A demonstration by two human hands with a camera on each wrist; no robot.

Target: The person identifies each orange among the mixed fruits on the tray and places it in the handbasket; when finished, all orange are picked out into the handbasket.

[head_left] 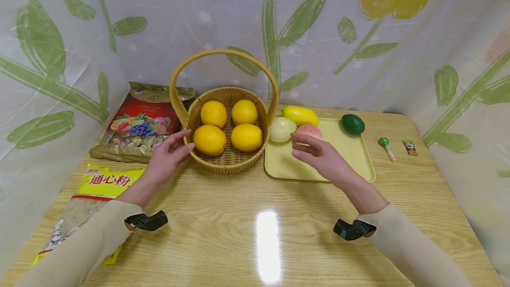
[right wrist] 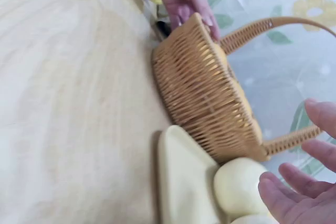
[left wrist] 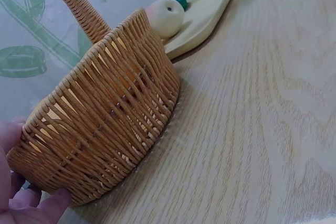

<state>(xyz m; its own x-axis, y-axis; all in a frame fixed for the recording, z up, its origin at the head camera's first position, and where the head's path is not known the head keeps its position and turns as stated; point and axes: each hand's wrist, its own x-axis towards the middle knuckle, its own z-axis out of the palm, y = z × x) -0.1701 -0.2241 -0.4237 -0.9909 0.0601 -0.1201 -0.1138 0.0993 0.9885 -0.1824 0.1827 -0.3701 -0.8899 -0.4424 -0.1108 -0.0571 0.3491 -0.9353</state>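
Observation:
A wicker basket (head_left: 229,169) with a tall arched handle stands near the back wall and holds several yellow-orange fruits (head_left: 209,140). My left hand (head_left: 169,158) touches the basket's left side, its fingers against the weave in the left wrist view. Over the yellow tray (head_left: 287,167) hovers my right hand (head_left: 324,158), fingers loosely bent and holding nothing. Just beyond its fingertips are a pink peach (head_left: 310,131) and a pale round fruit (head_left: 282,129) on the tray. A long yellow fruit (head_left: 299,115) lies behind them, and a dark green fruit (head_left: 353,124) sits at the tray's far right corner.
Behind my left hand lies a red candy bag (head_left: 139,121). A yellow-topped pasta bag (head_left: 105,180) is partly under my left forearm. Right of the tray are a green lollipop (head_left: 384,145) and a small wrapped candy (head_left: 410,147). A flowered curtain encloses the wooden table (head_left: 215,234).

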